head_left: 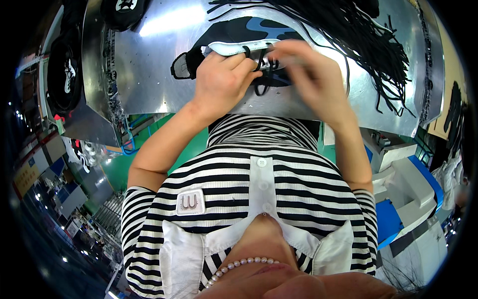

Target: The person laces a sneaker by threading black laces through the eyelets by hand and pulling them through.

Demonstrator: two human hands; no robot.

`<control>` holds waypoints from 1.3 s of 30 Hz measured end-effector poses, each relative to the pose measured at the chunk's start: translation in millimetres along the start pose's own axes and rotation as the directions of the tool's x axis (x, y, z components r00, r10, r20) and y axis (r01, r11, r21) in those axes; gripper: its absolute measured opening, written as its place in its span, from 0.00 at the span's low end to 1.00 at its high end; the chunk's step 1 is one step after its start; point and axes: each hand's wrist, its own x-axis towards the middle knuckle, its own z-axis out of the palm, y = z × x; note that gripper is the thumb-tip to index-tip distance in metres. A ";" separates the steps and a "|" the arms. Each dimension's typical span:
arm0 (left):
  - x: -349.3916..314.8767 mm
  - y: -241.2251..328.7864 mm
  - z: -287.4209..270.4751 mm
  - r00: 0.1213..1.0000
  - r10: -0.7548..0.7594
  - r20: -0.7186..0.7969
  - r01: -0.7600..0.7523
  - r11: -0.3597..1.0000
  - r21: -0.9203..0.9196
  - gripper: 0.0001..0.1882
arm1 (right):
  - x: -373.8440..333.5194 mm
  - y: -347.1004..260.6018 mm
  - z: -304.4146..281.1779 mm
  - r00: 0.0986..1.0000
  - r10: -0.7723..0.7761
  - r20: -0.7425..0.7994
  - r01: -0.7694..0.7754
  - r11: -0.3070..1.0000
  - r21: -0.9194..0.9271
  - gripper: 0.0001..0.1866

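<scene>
A black shoe upper (219,33) with a blue curved stripe and a white eyelet edge lies on the metal table in front of me. My left hand (219,82) is closed on the upper near its white edge, fingers curled and thumb toward the eyelets. A black shoelace (260,90) runs through some eyelets and hangs in loops between my hands. Over the right part of the upper is my right hand (313,74), its fingers smeared by motion. Whether they pinch the lace is unclear. Both hands partly cover the upper.
A large bundle of loose black laces (343,35) spreads across the far right of the metal table (144,82). Dark shoe pieces (65,79) sit at the left edge. A grey and blue machine or bin (403,194) stands to my right, below table height.
</scene>
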 end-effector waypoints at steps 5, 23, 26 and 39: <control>-2.2 -9.2 4.8 0.998 0.031 -0.060 -0.031 0.999 0.016 0.08 | 17.8 4.3 35.5 0.986 -0.123 0.116 0.160 0.902 -0.401 0.11; 6.8 -13.1 -4.9 0.992 0.044 0.119 -0.021 0.982 -0.186 0.18 | 70.7 23.0 -50.4 0.926 0.005 -0.377 0.193 0.853 0.486 0.09; 13.7 -10.8 -10.8 0.959 -0.180 0.218 0.257 0.877 -0.407 0.28 | 30.4 23.8 -3.4 0.964 0.265 0.008 -0.214 0.759 0.615 0.09; 10.5 -16.3 7.1 0.902 -0.431 0.030 0.408 0.827 -0.388 0.17 | 47.9 29.4 31.4 0.926 0.291 0.239 -0.374 0.790 0.485 0.06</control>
